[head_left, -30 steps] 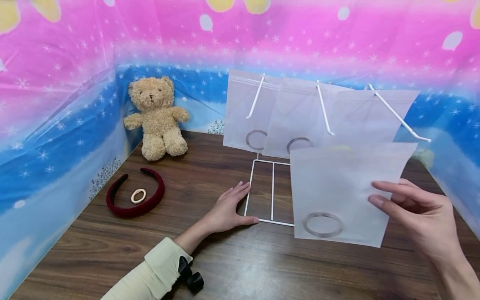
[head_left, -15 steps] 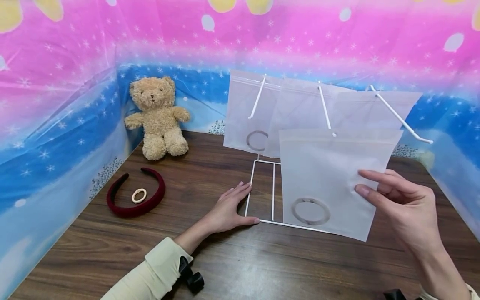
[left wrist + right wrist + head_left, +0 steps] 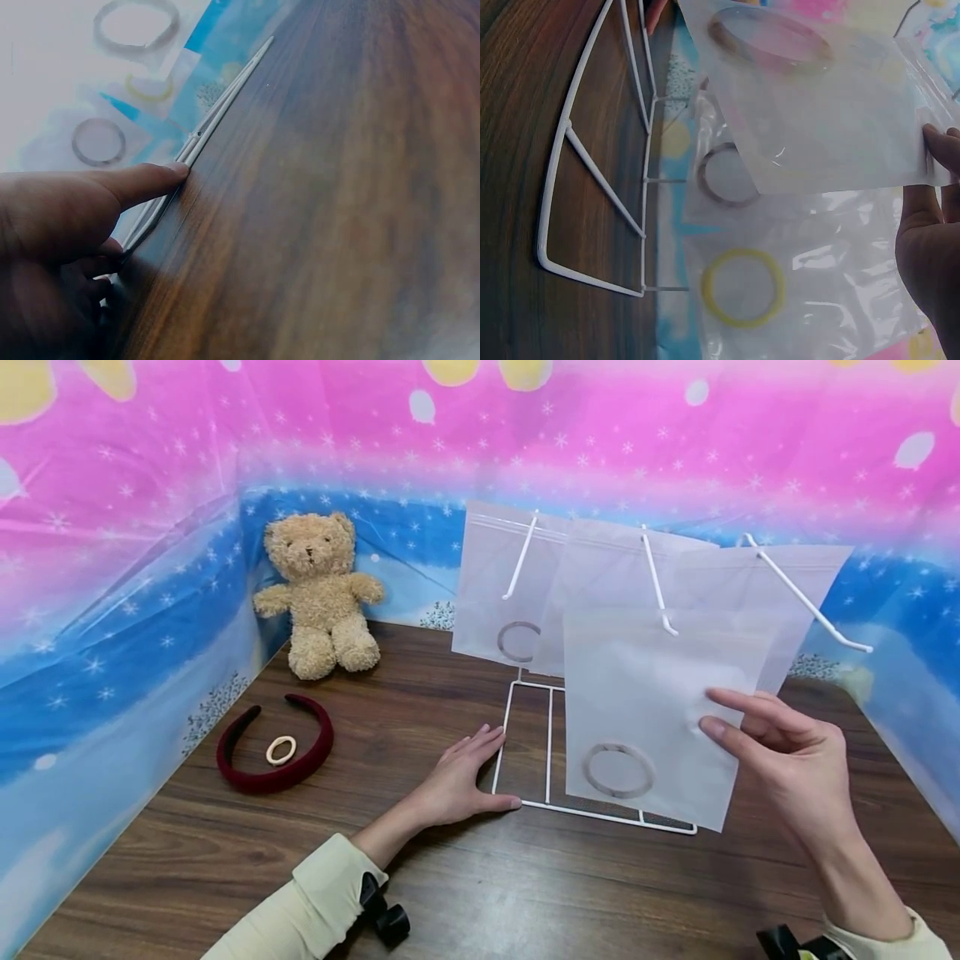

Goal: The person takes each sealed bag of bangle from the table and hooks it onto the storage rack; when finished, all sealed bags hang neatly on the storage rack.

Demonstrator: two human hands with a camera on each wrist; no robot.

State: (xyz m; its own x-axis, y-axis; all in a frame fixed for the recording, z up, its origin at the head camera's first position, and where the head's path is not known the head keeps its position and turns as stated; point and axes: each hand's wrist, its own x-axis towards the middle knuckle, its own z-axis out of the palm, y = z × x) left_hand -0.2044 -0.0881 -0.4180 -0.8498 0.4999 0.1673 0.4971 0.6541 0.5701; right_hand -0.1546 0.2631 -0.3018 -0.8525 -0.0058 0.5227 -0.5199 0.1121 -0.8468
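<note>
In the head view my right hand pinches the right edge of a translucent zip bag between thumb and fingers. A brownish bangle shows through its lower part. The bag's top overlaps the tip of the middle hook in view; whether they touch, I cannot tell. My left hand rests, fingers straight, on the left side of the white wire rack's base. On the rack hang several similar bags, one at the left with a bangle inside. The right wrist view shows a yellow bangle in a hanging bag.
A teddy bear sits at the table's back left. Nearer, a dark red headband lies around a small beige ring. The right hook sticks out forward. Patterned cloth walls the wooden table.
My right hand has moved left and slightly up with the bag, from in front of the right side to the middle hook. My left hand has stayed on the rack base.
</note>
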